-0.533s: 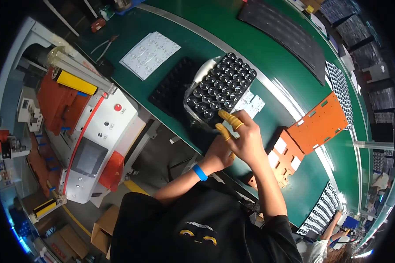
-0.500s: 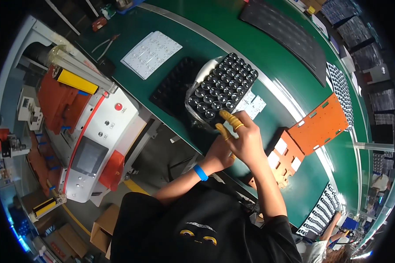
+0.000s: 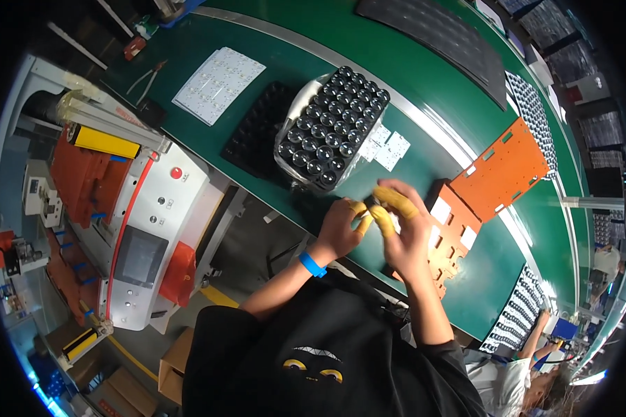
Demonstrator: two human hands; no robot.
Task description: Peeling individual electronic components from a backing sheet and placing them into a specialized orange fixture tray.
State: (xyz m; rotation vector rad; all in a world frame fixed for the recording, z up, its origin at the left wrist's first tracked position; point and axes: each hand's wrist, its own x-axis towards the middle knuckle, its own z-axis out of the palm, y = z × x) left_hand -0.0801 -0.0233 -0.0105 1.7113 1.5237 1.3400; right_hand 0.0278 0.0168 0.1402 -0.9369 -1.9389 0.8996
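My left hand (image 3: 341, 228), with yellow finger cots and a blue wristband below it, is pinched closed at the table's near edge. Close beside it my right hand (image 3: 407, 224), also in yellow finger cots, is closed with its fingertips drawn together. Something small shows dark and whitish between the fingers, too covered to name. Beyond the hands stands a black tray (image 3: 313, 186) filled with rows of clear domed lenses (image 3: 325, 152), on clear plastic wrap. Small white circuit boards (image 3: 393, 151) lie against its right side.
An orange fixture (image 3: 501, 167) with white boards (image 3: 439, 210) lies to the right. At left are a stack of white circuit boards (image 3: 219, 83), an empty black tray (image 3: 257, 128) and pliers (image 3: 148, 82). A white machine (image 3: 167, 208) stands left. A co-worker's arm (image 3: 534, 335) reaches in lower right.
My right hand has drawn back from the lens tray's near corner toward me. My left hand has come up into plain view, fingers now meeting near the right's. The whole view has shifted slightly.
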